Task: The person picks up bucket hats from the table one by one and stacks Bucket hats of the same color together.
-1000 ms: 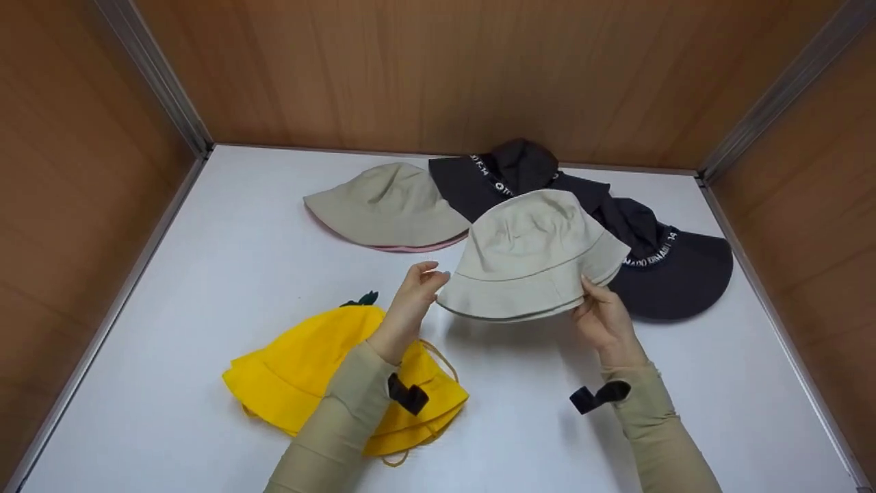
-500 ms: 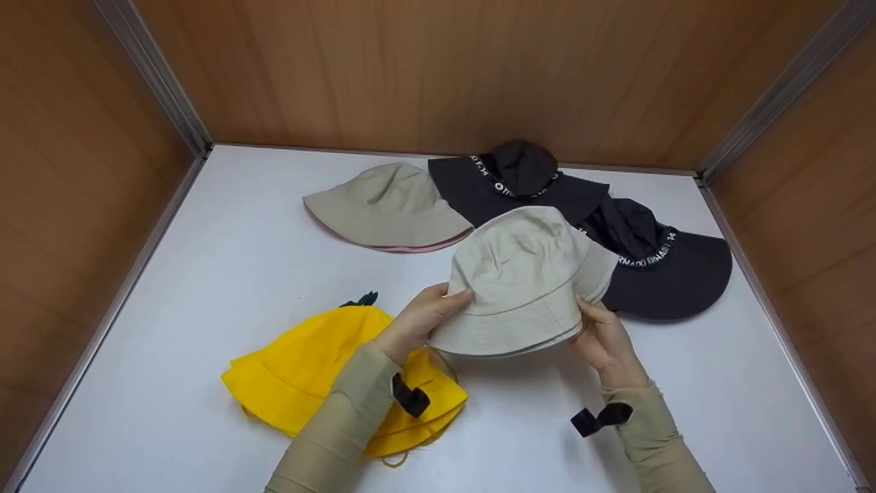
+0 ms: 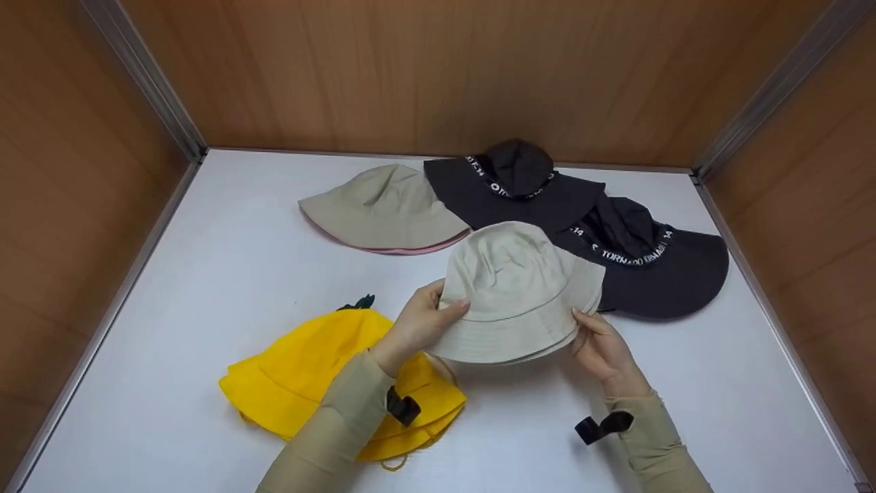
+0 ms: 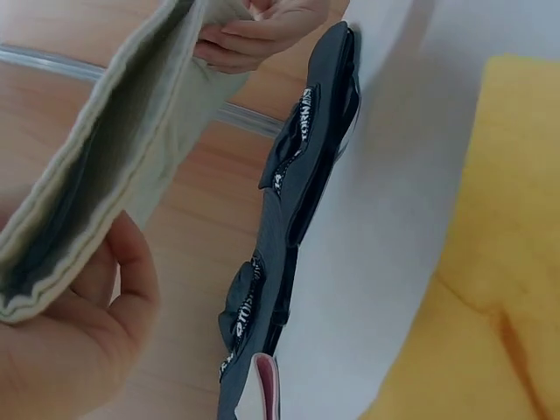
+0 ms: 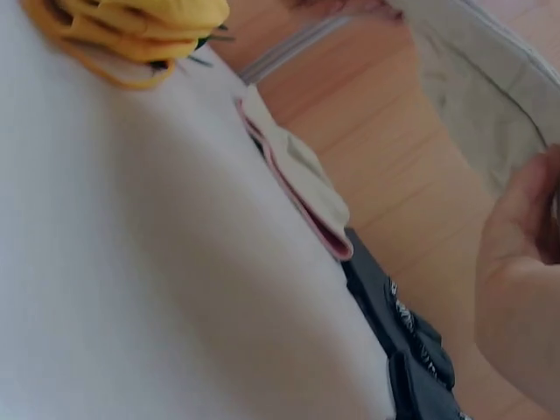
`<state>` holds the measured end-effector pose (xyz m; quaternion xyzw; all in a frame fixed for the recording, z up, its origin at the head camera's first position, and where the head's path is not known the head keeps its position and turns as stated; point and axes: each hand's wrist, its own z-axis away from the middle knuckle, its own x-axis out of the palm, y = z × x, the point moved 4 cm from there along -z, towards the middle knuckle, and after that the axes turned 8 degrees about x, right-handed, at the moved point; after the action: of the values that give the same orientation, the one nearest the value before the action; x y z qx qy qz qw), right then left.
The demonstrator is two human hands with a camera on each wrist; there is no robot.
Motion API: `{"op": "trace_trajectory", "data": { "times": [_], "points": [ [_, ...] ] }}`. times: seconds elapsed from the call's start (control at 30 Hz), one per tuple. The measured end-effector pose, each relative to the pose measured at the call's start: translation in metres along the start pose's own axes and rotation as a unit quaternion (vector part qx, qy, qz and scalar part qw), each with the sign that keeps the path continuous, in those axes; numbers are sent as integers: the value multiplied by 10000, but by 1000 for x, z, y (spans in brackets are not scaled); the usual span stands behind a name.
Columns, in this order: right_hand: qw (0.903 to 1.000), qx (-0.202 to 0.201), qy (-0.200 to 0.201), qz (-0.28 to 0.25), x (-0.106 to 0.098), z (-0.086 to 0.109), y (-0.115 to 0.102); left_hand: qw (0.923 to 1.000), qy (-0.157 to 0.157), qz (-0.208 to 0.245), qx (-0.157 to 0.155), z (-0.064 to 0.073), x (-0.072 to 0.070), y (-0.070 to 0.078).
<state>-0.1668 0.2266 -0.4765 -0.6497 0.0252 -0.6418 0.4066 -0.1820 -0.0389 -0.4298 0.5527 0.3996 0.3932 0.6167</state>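
Note:
A pale cream bucket hat [image 3: 510, 294] is held up between both hands, above the table. My left hand [image 3: 417, 325] grips its left side, thumb on the outside of the cloth. On the opposite side my right hand [image 3: 606, 349] pinches the brim's edge between thumb and fingers. The left wrist view looks along the brim of the cream hat [image 4: 131, 131], which is folded flat with its layers together. Below and left of it lies a yellow bucket hat [image 3: 308, 366] with a dark green tuft and a cord, partly hidden by my left forearm.
A beige hat with a pink underside [image 3: 390, 212] lies at the back left of the white table [image 3: 205, 274]. Beside it, a dark cap with white lettering [image 3: 506, 195] overlaps a second dark cap [image 3: 671, 281]. Wooden walls [image 3: 438, 75] enclose the back and sides.
The left hand, which was beside the brim, has taken hold of the cream hat. Both hands have brought the hat lower and nearer, uncovering more of the dark caps.

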Motion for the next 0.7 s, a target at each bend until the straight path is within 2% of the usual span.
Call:
{"op": "trace_trajectory", "data": {
  "times": [0.1,0.23,0.3,0.37,0.43,0.53,0.6,0.7],
  "points": [
    [9994,223,33,275,-14,4,2,9998,-165,-11,102,4,2,5],
    [9939,581,-25,940,-29,8,0,9992,-315,70,231,9,1,12],
    [9890,642,240,1307,-33,11,-6,9985,-428,94,338,11,1,16],
    [9799,623,647,1780,-35,12,-13,9970,-597,63,479,14,0,22],
    [9650,498,1068,2342,-33,14,-23,9949,-805,-26,615,17,-1,29],
    [9329,285,1353,3325,-26,15,-37,9901,-1129,-247,793,22,-1,40],
    [9118,190,1222,3915,-18,13,-44,9861,-1344,-382,905,25,1,47],
    [8854,318,702,4583,-7,8,-48,9787,-1652,-526,1097,29,5,56]
  ]
}}
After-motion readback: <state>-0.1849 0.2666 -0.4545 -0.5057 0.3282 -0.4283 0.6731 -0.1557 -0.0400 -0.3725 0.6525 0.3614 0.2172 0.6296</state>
